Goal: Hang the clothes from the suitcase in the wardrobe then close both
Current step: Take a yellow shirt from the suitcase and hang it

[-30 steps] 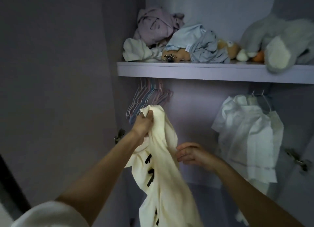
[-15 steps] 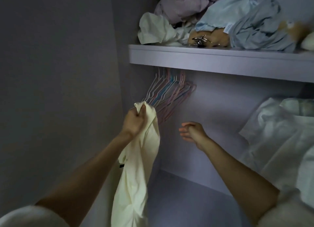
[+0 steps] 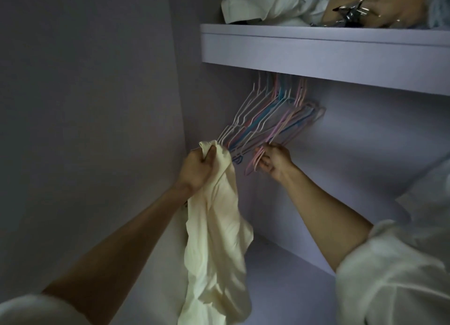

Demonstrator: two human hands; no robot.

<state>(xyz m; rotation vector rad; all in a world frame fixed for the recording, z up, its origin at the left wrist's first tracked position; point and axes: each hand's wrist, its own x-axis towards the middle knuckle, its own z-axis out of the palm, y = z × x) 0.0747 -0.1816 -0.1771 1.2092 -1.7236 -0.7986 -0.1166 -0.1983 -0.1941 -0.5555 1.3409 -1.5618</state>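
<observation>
The left hand [image 3: 197,165] has its grip closed tight on the bunched top of a cream garment [image 3: 216,239], which hangs limp below the fist inside the wardrobe [image 3: 97,105]. Just beyond and to the right, the right hand [image 3: 274,160] curls its fingers round the lower bar of a pink hanger [image 3: 255,157] — the nearest of a packed row of pink, blue and white wire hangers [image 3: 272,120] slung beneath the shelf [image 3: 316,54]. Up on that shelf lies a heap of crumpled clothes [image 3: 267,3] — with a metal clip [image 3: 353,9] among them.

R hand [image 3: 274,160] now grips pink hanger [image 3: 258,157]
</observation>
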